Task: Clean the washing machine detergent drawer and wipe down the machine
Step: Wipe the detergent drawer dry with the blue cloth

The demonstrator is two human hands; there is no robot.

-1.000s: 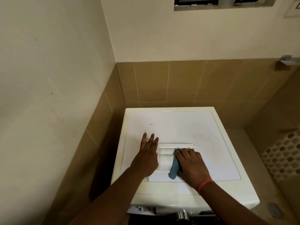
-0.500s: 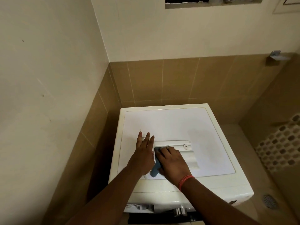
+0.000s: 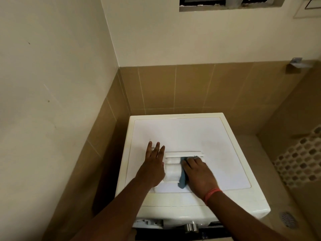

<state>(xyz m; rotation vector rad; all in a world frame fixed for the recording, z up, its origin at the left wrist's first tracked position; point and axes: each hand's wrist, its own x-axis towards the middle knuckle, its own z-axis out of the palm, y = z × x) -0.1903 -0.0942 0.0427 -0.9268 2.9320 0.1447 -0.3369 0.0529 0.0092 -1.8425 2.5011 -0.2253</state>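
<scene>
A white washing machine [image 3: 187,131] stands in the room's corner, seen from above. On its top lies the white detergent drawer [image 3: 172,169], taken out of the machine. My left hand [image 3: 152,166] rests flat with straight fingers on the drawer's left end and the machine's top. A blue cloth [image 3: 183,178] lies under my right hand [image 3: 199,174], which presses it onto the drawer's right part; the fingers are bent over the cloth. Most of the cloth is hidden beneath that hand.
Tan tiled walls [image 3: 173,87] close in behind and to the left of the machine. A floor drain [image 3: 287,220] sits at lower right. A patterned mosaic surface [image 3: 300,162] is at the right. The drawer slot and a metal knob [image 3: 191,226] show on the machine's front.
My right hand with the cloth has slid from the drawer's left part back to its right part. My left hand has stayed on the drawer's left end.
</scene>
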